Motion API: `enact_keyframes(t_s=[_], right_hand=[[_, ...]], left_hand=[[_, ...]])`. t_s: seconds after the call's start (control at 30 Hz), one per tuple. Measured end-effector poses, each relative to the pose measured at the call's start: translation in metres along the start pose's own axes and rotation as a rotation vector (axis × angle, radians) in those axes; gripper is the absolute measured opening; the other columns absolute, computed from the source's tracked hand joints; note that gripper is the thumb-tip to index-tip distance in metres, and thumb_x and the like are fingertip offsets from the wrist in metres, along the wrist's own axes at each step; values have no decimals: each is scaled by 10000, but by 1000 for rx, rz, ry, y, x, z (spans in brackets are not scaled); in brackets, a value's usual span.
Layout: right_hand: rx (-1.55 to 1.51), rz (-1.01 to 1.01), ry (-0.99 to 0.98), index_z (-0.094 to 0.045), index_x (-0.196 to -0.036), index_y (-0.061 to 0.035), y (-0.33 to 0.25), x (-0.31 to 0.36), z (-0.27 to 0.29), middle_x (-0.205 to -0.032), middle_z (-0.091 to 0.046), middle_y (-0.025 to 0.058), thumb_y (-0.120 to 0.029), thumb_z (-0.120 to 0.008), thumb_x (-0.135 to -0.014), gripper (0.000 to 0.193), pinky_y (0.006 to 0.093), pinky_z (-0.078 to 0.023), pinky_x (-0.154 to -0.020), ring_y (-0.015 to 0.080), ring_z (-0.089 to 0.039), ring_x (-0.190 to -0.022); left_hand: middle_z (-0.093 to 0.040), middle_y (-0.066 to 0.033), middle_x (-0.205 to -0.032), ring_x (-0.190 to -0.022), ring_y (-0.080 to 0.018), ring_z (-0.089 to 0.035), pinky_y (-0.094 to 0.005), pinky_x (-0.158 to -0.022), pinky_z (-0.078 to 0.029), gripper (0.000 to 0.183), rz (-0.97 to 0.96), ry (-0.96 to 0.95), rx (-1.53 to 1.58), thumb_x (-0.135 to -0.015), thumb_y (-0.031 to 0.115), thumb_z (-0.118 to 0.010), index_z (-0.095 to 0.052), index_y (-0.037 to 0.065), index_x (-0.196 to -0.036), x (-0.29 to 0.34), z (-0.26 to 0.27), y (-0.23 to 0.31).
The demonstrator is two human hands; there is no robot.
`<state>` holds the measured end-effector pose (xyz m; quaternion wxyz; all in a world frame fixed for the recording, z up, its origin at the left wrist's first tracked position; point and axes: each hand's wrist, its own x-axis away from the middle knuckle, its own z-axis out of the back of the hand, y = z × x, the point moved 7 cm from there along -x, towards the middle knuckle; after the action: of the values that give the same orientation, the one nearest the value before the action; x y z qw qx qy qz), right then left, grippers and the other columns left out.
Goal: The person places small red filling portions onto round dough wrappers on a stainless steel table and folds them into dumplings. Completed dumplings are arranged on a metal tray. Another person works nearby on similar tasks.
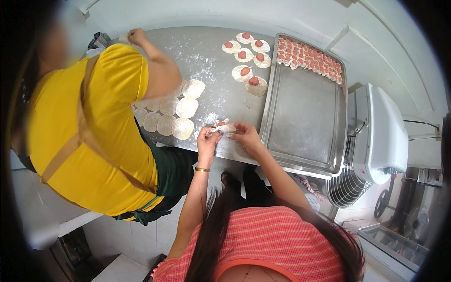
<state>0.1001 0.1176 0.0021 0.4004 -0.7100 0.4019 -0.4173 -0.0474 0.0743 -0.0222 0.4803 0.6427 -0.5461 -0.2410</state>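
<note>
Head: left hand (208,137) and right hand (246,135) partly hide a filled wrapper (227,128)

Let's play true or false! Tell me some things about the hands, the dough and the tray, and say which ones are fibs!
1. The left hand and right hand touch the same filled wrapper. True.
2. The bracelet is on the right wrist. False: the bracelet is on the left wrist.
3. Seven open dough wrappers with pink filling lie left of the tray. True.
4. Dumplings fill the whole tray. False: the dumplings crowd only its far end.
5. The co-worker's shirt is blue. False: the shirt is yellow.
</note>
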Motion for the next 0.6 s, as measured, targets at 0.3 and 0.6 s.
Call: enact_keyframes(t_s=[0.3,0.6], right_hand=[[769,218,53,-649,-955,0,-17,-4,12,-837,-652,156,-17,-627,-699,258,313,-497,-680,254,-643,-742],[996,334,5,-629,-854,-8,-23,-9,2,-845,-614,172,-53,-636,-723,140,429,-464,-667,371,-596,-755]], left_hand=[[-602,-85,-1048,-911,-165,-617,-266,-774,-516,240,155,-21,-153,-788,-69,-625,-551,15,-999,12,-4,-10],[-665,-77,-840,-758,-130,-637,-242,-687,-510,292,-278,-89,-767,-699,-87,-683,-569,-11,-957,9,-28,2]])
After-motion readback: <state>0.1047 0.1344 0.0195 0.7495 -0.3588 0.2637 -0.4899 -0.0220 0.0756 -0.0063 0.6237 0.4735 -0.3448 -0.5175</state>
